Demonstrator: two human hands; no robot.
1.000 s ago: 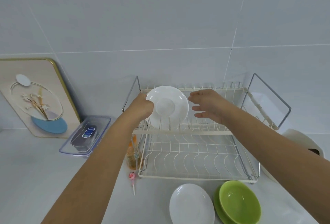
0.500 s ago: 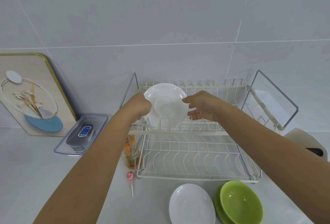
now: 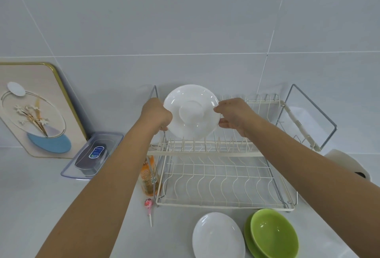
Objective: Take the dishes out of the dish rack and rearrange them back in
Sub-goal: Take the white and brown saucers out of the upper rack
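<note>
A cream two-tier wire dish rack [image 3: 205, 151] stands against the tiled wall. I hold a white plate [image 3: 191, 111] upright just above the left end of its upper tier, underside toward me. My left hand [image 3: 157, 114] grips the plate's left rim and my right hand [image 3: 233, 114] pinches its right rim. The lower tier holds nothing. On the counter in front of the rack lie another white plate [image 3: 219, 236] and a green bowl [image 3: 274, 233] stacked on a green plate [image 3: 249, 241].
A small orange bottle [image 3: 148, 175] stands at the rack's left side, with a pink lollipop [image 3: 149, 209] in front of it. Further left are a clear plastic box [image 3: 92, 156] and a decorative board [image 3: 34, 111] leaning on the wall. A white object [image 3: 347, 166] sits right of the rack.
My right hand has closed onto the plate's right rim. Both hands have lifted the plate up out of the upper tier's slots.
</note>
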